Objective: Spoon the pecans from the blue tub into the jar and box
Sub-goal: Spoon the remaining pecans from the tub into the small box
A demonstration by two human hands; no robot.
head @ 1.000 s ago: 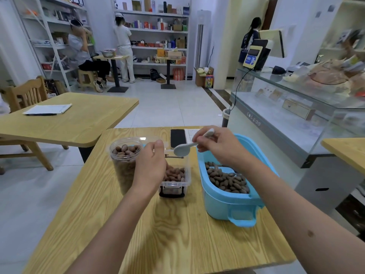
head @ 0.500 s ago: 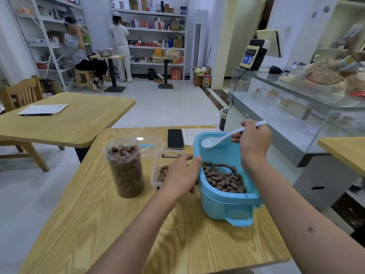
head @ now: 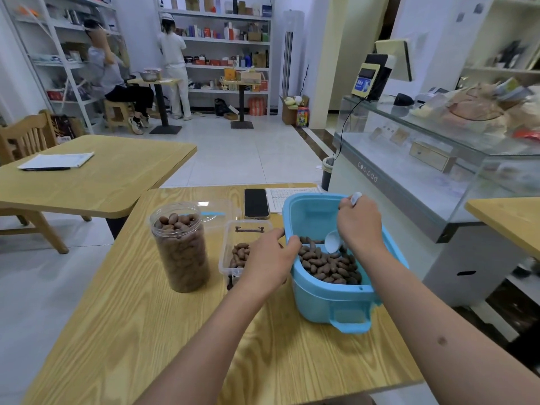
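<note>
On the wooden table (head: 163,340) nearest the camera, the blue tub (head: 330,302) sits at about four o'clock from the table's middle, open-topped, with a layer of pecans (head: 327,266) across its floor. The right hand (head: 361,226) reaches down into the tub from its two o'clock side, fingers curled tight around the handle of a white spoon (head: 333,242); the handle's end pokes out above the knuckles and the bowl points down, touching the top of the nuts. The left hand (head: 270,260) is at the tub's nine o'clock wall, its fingers hooked over the blue rim and gripping it, the back of the hand covering part of the clear box (head: 233,247) just beside the tub. That box is low and rectangular, lid off, holding a shallow heap of pecans at its near end. At nine o'clock from the box, a little apart, stands the clear jar (head: 179,247), upright and filled with pecans to the mouth. A clear lid (head: 214,213) lies flat behind the jar at twelve o'clock. A dark phone (head: 256,203) lies face up at the table's twelve o'clock edge, with a printed sheet (head: 287,195) beside it at three o'clock, partly hidden behind the tub
</note>
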